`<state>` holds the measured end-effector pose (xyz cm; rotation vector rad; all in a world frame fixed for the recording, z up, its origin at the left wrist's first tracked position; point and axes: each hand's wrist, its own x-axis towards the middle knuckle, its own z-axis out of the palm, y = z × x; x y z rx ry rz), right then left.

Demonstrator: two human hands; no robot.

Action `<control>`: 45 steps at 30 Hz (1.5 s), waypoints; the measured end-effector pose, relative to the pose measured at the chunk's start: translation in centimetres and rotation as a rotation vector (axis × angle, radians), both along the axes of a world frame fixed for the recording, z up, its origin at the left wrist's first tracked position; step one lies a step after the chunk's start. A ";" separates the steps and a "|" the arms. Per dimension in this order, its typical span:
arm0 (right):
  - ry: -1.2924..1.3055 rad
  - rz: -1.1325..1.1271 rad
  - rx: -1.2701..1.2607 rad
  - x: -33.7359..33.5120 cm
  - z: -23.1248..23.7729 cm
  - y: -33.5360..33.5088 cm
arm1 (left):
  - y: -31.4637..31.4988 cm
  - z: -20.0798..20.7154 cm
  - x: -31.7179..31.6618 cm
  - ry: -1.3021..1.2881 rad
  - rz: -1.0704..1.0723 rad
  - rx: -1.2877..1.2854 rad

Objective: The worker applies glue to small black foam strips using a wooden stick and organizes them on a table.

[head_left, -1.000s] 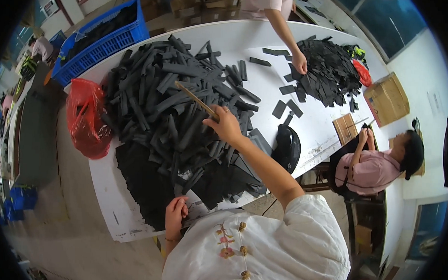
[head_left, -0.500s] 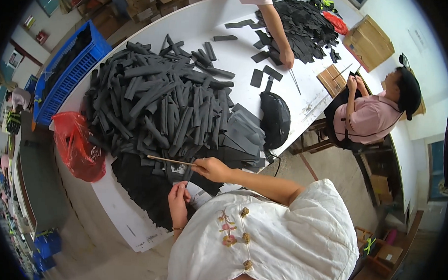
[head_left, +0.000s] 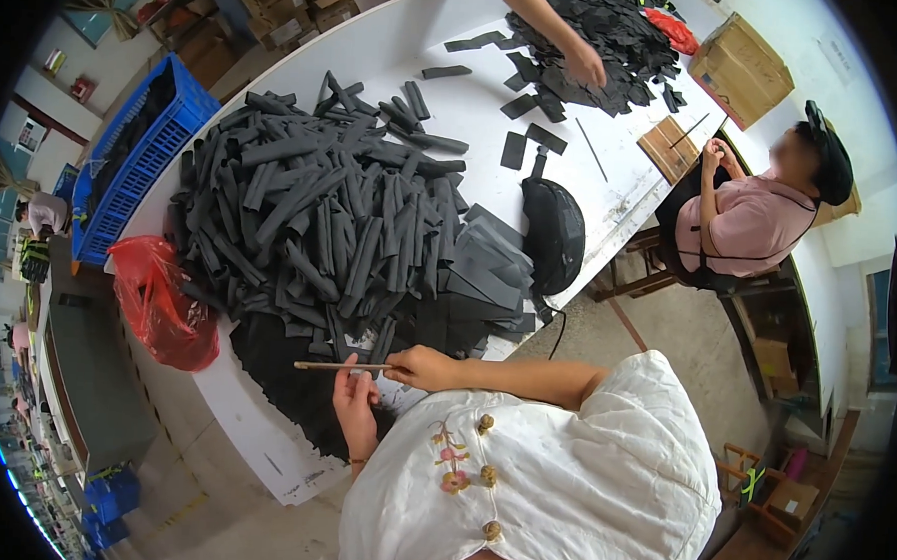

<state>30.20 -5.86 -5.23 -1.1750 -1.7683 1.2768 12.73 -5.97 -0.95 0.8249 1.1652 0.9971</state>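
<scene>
In my right hand [head_left: 422, 368] is a thin wooden stick [head_left: 317, 365], its free end pointing left. My left hand [head_left: 356, 406] is raised beneath the stick, with its fingers bent and at least one fingertip at the shaft. Whatever those fingers pinch, if anything, is too small to make out. Just beyond both hands rises a big heap of dark grey rolled tubes [head_left: 317, 199]. Flat grey sheets [head_left: 484, 267] lie fanned at its right side. Black fabric [head_left: 279, 383] covers the white table [head_left: 236, 436] beside my left hand.
A black pouch [head_left: 552, 240] rests at the table's right edge. Left of the heap are a red plastic bag [head_left: 162, 303] and a blue crate [head_left: 138, 161]. Across the table, a co-worker's hand [head_left: 584, 64] touches small black pieces [head_left: 619, 47]; another person [head_left: 746, 218] sits at the right.
The stick has come down toward me and now crosses my left fingers, which have straightened upward somewhat. Across the table, the co-worker's hand has left the thin rod and moved onto the black pieces.
</scene>
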 end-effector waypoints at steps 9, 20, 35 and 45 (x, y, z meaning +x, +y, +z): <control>-0.053 0.156 -0.059 1.1 -0.2 -0.1 | -0.1 -0.9 0.2 -0.029 0.106 -0.086; -0.034 0.203 -0.119 4.7 -0.3 -0.2 | 0.7 -2.3 0.5 -0.038 0.240 -0.133; -0.084 -0.110 -0.134 3.2 -1.8 -0.3 | -3.0 -5.4 -1.7 0.487 -0.096 0.194; 0.065 -0.046 -0.524 4.2 -4.2 -0.2 | -15.4 -8.4 -9.4 1.272 0.309 0.162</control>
